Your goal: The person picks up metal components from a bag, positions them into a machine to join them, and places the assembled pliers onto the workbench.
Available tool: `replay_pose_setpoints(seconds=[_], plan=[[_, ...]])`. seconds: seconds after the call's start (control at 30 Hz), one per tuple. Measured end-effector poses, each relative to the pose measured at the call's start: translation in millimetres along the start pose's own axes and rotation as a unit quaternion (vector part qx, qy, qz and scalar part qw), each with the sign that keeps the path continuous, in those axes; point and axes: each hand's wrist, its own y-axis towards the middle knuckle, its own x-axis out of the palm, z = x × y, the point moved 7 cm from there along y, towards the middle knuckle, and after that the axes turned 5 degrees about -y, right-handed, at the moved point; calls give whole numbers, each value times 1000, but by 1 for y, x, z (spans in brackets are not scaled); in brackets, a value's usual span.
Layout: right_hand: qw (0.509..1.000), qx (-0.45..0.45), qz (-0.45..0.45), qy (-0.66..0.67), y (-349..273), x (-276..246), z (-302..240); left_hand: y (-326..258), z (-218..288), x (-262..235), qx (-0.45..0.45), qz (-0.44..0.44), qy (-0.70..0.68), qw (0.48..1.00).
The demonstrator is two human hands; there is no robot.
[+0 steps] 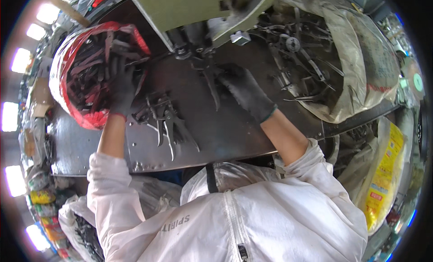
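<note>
My right hand [248,93], in a dark glove, grips a dark pliers-like metal tool [211,84] beneath the machine head. One curved handle of the tool hangs down toward me. My left hand [122,88], gloved too, reaches over the near right side of a red-and-white bag [57,77] full of dark metal parts [88,72]; motion blur and the parts hide what its fingers do. Between the hands, several similar pliers-like tools [167,120] lie in a cluster on the dark metal bench [234,135], handles pointing toward me.
A green-grey machine [194,9] overhangs the bench's far middle. To the right, an open beige sack [361,77] lies on its side with metal tools [297,50] spilling out. Below the bench's right edge stands a yellow-and-white sack [383,176]. The bench's near edge is close to my body.
</note>
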Motion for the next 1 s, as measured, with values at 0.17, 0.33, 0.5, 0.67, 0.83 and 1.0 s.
replay_pose_setpoints(seconds=[0.17, 0.33, 0.5, 0.67, 0.83, 1.0], plan=[[998, -31, 43, -37, -1, 14, -5, -16, 12, -53, 29, 137, -103, 985], [941, -195, 20, -277, -23, 19, -51, -18, 93, -95, -89, -43, -527, 844], [904, -182, 267, -281, -47, -122, -125, -30, 163, -98, 33, 10, -489, 871], [906, 35, 349, -238, -34, -306, -64, -14, 224, -89, 51, -87, -601, 793], [921, -15, 333, -200, -52, -264, -96, -45, 199, -31, -99, -203, -611, 759], [876, -187, 416, -154, -76, -230, -111, -57, 146, 6, -196, -174, -550, 793]])
